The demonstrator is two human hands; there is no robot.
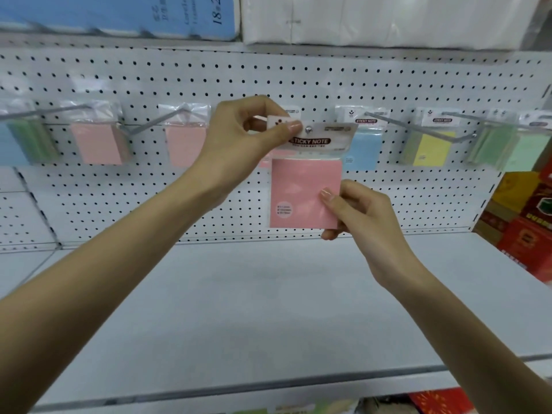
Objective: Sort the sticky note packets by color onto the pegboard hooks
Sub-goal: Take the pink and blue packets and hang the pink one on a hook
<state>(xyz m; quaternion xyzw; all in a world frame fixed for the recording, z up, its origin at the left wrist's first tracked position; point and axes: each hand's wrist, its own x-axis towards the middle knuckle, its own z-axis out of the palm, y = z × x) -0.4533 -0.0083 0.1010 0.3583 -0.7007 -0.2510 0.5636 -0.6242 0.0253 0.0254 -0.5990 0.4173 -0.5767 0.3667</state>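
Head view: both bare hands up at a white pegboard point(209, 82), working one pink packet point(304, 192). Left hand point(239, 135) pinches the packet's clear header card at its top left corner, thumb and forefinger closed on it, other fingers curled. Right hand point(358, 210) grips the packet's lower right corner, thumb on the front face, fingers behind, clamped. Packet hangs upright in front of the board, header reading "STICKY NOTE"; the round tip of a hook point(308, 130) shows through the header's hole, so the packet sits at the hook's end. More pink shows just behind it on the same hook, mostly hidden. Along the same row, left to right: green packets point(33, 141) at far left, two hooks of pink packets point(98, 144), then right of the held one a blue packet point(364, 147), a yellow packet point(433, 147), and another green set point(504, 150), blurred. Below, a bare grey shelf point(268, 309). Red boxes point(525, 222) stand at the shelf's right end. Above the board, a blue pack point(134, 13) and white wrapped stock point(388, 19).
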